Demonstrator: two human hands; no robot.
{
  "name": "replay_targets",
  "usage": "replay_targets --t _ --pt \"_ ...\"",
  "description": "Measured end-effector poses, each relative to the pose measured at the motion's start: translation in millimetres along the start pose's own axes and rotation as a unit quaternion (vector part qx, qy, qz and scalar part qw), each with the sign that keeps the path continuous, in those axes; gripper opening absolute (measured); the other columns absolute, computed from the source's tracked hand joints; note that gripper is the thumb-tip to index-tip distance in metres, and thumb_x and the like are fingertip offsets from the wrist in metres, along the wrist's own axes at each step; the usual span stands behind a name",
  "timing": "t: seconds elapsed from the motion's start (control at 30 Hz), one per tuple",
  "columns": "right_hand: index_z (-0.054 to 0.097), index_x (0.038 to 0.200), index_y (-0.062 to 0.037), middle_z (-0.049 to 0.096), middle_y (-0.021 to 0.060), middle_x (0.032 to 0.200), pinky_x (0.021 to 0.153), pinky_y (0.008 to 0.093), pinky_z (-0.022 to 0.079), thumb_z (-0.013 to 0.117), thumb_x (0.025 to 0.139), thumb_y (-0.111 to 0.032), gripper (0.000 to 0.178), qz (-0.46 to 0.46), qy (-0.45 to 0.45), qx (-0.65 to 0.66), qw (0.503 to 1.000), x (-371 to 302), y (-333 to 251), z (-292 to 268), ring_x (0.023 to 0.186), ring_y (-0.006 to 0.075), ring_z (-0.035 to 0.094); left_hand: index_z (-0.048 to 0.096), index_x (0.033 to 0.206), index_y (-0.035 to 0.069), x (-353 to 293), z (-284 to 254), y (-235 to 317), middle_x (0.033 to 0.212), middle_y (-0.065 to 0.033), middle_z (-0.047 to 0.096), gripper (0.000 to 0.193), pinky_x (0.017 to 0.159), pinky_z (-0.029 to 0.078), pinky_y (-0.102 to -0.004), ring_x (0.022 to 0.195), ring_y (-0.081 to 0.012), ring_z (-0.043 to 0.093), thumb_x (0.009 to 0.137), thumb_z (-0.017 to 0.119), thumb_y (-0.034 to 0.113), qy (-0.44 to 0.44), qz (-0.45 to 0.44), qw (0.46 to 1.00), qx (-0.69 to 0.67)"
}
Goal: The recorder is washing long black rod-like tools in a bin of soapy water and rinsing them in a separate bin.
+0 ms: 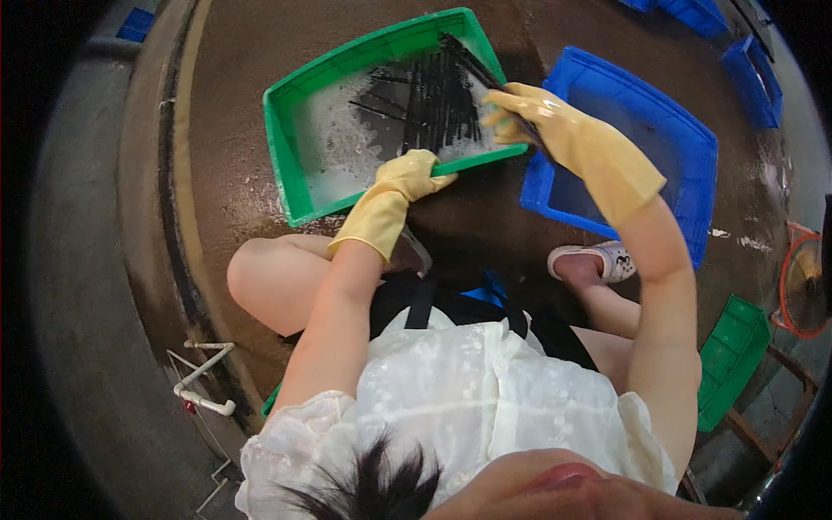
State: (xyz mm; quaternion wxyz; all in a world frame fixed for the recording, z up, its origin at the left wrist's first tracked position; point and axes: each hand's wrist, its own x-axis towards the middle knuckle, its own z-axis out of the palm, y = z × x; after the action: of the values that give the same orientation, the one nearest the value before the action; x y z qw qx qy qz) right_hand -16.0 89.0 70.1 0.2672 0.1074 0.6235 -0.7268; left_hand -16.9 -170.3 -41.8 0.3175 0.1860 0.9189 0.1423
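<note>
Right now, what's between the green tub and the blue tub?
In the head view, wet brown floor, partly hidden by your right hand and the black strips it holds.

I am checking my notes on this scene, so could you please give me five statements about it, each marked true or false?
1. The left hand grips the near rim of the green basin. True.
2. The right hand holds at least one long dark strip. True.
3. Both hands are bare. False: they wear yellow gloves.
4. The green basin holds nothing but clear water. False: its water is foamy, and other dark strips lie in it.
5. The blue basin stands to the right of the green one. True.
</note>
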Motion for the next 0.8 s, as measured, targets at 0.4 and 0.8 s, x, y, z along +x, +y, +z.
replay_targets --t 0.4,0.8 --pt "0.047 0.148 -0.004 0.049 0.0244 0.15 0.115 0.047 0.04 0.072 0.091 -0.031 0.068 -0.263 0.381 -0.596 0.656 5 111 -37 0.139 0.0429 0.046 0.067 0.119 -0.007 28 -6 -62 0.115 -0.0276 0.07 0.052 0.1 0.049 -0.0468 0.111 -0.0427 0.066 0.094 0.064 0.039 0.548 -0.191 0.758 -0.299" --pt "0.04 0.153 -0.0116 0.046 0.0153 0.154 0.12 0.0436 0.034 0.061 0.099 -0.01 0.058 -0.213 0.349 -0.324 0.853 -6 116 -14 0.143 0.0349 0.043 0.016 0.159 -0.006 126 -36 -76 0.161 -0.0314 0.029 0.148 0.122 0.029 -0.0508 0.151 -0.0426 0.029 0.061 0.069 0.09 0.212 -0.44 0.841 -0.232"
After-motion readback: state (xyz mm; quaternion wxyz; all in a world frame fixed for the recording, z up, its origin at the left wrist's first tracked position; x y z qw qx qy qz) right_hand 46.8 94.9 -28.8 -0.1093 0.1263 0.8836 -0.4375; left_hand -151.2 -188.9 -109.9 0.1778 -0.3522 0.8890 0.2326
